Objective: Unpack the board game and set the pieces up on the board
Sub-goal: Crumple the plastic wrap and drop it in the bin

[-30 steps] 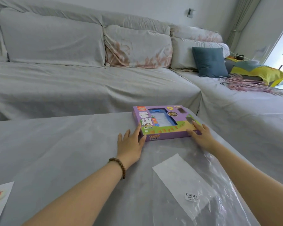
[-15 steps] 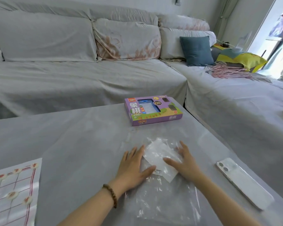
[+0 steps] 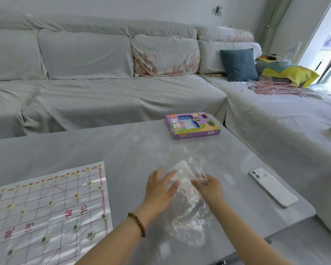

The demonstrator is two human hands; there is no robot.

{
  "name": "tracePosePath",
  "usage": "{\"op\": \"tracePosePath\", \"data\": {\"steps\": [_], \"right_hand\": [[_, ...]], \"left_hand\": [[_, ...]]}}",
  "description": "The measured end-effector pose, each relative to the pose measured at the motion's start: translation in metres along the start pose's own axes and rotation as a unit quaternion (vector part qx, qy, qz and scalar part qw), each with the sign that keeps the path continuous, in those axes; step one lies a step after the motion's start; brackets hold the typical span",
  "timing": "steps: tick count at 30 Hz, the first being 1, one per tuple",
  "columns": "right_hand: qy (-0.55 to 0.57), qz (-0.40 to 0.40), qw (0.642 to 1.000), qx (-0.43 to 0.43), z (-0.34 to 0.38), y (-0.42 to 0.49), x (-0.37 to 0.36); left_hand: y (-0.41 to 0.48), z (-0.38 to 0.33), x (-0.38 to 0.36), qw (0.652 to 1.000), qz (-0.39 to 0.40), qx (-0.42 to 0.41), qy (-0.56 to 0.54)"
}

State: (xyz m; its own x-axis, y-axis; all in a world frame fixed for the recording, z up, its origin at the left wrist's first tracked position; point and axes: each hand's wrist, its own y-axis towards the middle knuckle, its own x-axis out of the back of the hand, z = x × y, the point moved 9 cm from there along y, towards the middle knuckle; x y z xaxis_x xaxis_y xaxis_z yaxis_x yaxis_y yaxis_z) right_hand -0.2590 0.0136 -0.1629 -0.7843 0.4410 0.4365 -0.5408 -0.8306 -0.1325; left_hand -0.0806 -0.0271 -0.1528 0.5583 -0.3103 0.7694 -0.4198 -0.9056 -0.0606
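A paper xiangqi board [image 3: 52, 213] lies flat at the table's near left, with several round white pieces [image 3: 104, 216] standing on its grid. The purple game box [image 3: 192, 126] sits shut near the far edge of the table. A crumpled clear plastic bag [image 3: 187, 211] with a white insert lies in front of me, its far end raised between my hands. My left hand [image 3: 161, 188] touches the bag's left side with its fingers spread and fairly straight. My right hand [image 3: 208, 188] grips the bag's right side, its fingertips showing through the plastic.
A white phone [image 3: 272, 187] lies face down near the table's right edge. A covered grey sofa [image 3: 122, 96] runs behind and to the right of the table, with a blue cushion [image 3: 238, 64], a yellow bag [image 3: 292, 74] and pink hangers [image 3: 271, 87].
My hands left the purple box and came back to the plastic bag. The bag, flat before, is now bunched and lifted between them. The view swung left, showing more of the board.
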Motion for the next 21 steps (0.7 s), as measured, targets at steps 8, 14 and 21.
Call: {"op": "tracePosePath", "data": {"steps": [8, 14, 21], "right_hand": [[0.255, 0.229, 0.935, -0.087, 0.075, -0.096, -0.092], [0.159, 0.328, 0.931, -0.022, 0.110, -0.169, -0.151], [0.257, 0.269, 0.928, -0.027, 0.124, -0.237, -0.193]], "left_hand": [[-0.064, 0.028, 0.047, 0.891, 0.081, 0.180, -0.409], [-0.114, 0.089, 0.124, 0.784, -0.178, 0.254, -0.538], [-0.170, 0.153, 0.188, 0.630, -0.367, 0.207, -0.652]]}}
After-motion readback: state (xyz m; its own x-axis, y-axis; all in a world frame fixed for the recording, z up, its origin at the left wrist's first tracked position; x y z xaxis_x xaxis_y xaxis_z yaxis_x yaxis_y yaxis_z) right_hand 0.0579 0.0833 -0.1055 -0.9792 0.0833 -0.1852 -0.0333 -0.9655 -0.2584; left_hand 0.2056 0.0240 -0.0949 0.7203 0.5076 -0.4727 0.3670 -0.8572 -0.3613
